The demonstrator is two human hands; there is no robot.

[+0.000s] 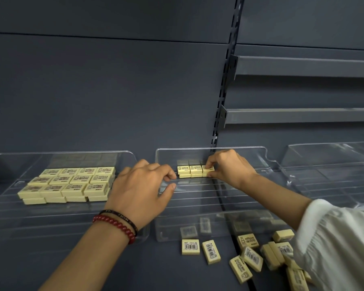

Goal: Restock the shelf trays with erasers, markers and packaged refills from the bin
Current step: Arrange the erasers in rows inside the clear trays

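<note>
Held eraser point(210, 171): laid flat with its printed face up, its long axis running left to right along the back wall of the middle tray point(198, 198); it was seen as the right-hand end piece on top of a short row.

Row of erasers point(189, 172): three across and two high, set side by side and touching, all aligned the same way, near the back of the middle tray.

Right hand point(227, 166): bent down over the row's right end, the end eraser pinched between thumb and fingertips.

Left hand point(143, 185): held palm down at the left wall of the middle tray, fingers curled and thumb apart beneath them; whether the wall was gripped or only touched could not be told.

Position of the row: found between the two hands, just beside the left fingertips and under the right fingertips.

Left tray point(51, 215): filled with a block of erasers point(69, 183), four across and three deep in two layers, printed faces up, long axes left to right.

Loose erasers point(250, 257): scattered on the shelf point(114, 269) below the trays, pointing in mixed directions, several with barcodes up.

Right tray point(328, 156): placed just beside the middle tray.

Wrists: bracelets point(118, 224) of red beads and black cord were worn on the left; a white sleeve point(340, 244) covered the right arm.
</note>
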